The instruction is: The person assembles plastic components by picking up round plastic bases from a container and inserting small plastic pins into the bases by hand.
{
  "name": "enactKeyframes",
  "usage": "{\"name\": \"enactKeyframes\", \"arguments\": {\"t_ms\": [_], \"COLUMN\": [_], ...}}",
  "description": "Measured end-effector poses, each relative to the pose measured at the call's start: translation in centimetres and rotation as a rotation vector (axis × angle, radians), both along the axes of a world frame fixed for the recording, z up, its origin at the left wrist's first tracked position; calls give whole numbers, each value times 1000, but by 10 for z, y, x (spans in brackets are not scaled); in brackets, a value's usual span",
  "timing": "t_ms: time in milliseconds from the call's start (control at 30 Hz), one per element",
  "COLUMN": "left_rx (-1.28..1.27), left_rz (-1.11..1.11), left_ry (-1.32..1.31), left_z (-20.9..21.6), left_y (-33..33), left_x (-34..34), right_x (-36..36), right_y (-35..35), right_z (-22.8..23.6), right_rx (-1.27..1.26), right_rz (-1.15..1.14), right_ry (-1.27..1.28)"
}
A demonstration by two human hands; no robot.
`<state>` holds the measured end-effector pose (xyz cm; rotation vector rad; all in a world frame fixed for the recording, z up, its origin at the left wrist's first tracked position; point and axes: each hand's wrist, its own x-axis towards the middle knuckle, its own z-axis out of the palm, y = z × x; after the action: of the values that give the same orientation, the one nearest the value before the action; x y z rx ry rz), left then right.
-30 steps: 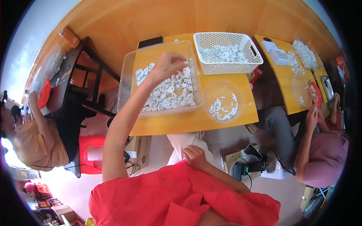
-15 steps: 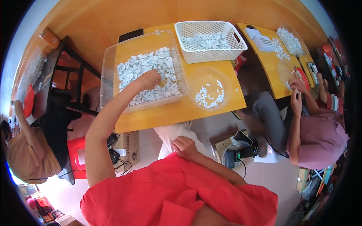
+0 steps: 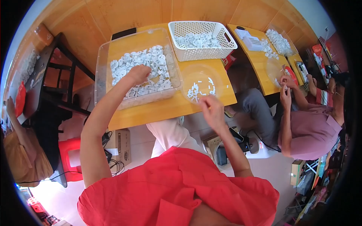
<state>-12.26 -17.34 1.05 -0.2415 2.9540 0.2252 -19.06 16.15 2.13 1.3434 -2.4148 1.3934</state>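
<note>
My left hand [image 3: 140, 74] is over the clear plastic bin [image 3: 101, 81], its closed fingers among a heap of white round plastic parts [image 3: 154, 59]. The fingertips are hidden, so what they hold cannot be made out. At the near rim of a clear round bowl [image 3: 185, 75] is my right hand [image 3: 212, 109], its fingers bent and drawn together. Anything between them is too small to see. Small white plastic pieces [image 3: 194, 91] lie scattered in the bowl.
Behind the bowl stands a white perforated basket [image 3: 200, 54] of similar parts. All rest on a yellow wooden table [image 3: 151, 116]. At right, a person in a mauve shirt [image 3: 311, 130] works at another table [image 3: 260, 67]. A red stool [image 3: 69, 154] stands at left.
My right hand has risen from my lap to the bowl's near rim. My left hand stays in the bin, and the whole view has shifted slightly.
</note>
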Motion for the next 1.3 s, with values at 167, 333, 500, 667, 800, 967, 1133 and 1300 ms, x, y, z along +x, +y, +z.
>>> {"name": "enactKeyframes", "arguments": {"t_ms": [167, 333, 500, 667, 800, 967, 1133, 1300], "left_rx": [422, 1088, 1391, 1616, 1724, 1707, 1714, 1688], "left_rz": [179, 325, 383, 513, 620, 658, 695, 680], "left_ry": [400, 597, 504, 457, 487, 443, 463, 438], "left_z": [50, 108, 75, 22, 1, -8, -10, -10], "left_y": [2, 56, 110, 154, 177, 186, 187, 188], "left_x": [17, 74, 129, 144, 146, 150, 152, 152], "right_x": [-73, -85, -61, -74, -79, -93, -83, -102], "right_y": [-22, -35, -48, -53, -47, -33, -18, -5], "right_z": [-28, -46, -45, -59, -60, -27, 17, -1], "right_rx": [335, 610, 428, 567, 437, 533, 785, 796], "right_rz": [-57, -62, -11, 155, 176, 65, -31, -396], "right_ry": [15, -84, 13, -275, -294, -197, 151, 152]}}
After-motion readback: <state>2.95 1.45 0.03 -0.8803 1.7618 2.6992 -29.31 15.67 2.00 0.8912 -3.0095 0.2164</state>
